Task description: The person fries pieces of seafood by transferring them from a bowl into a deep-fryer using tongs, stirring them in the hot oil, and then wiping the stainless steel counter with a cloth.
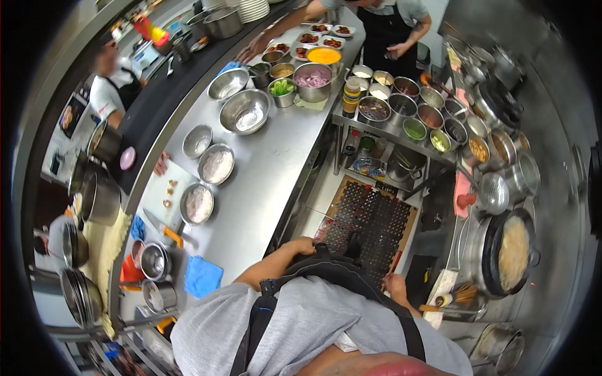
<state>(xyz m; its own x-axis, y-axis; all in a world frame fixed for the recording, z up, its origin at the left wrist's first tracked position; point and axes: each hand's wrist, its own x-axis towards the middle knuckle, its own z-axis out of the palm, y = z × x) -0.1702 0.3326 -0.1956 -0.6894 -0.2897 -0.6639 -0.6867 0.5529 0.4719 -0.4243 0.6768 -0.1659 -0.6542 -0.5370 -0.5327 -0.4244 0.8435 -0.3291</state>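
Note:
My left hand point(304, 245) hangs low by the edge of the steel counter point(263, 188), at the front of my black apron point(324, 272); its fingers are partly hidden. On my other side, my right hand point(394, 285) hangs beside the apron near the stove side, and its fingers are blurred. Left on the counter, a knife with an orange handle point(172, 236) lies at a white cutting board point(157, 195) with small brown pieces. Metal bowls of pale food point(199, 203) stand beside the board. A folded blue cloth point(203, 277) lies nearer me.
A wok of bubbling oil point(513, 254) stands on the right. Metal pots of sauces point(430, 116) crowd the shelf ahead. A co-worker in a black apron point(383, 37) reaches over the far counter; another person's hand point(161, 164) touches the cutting board. A perforated mat point(364, 225) covers the floor.

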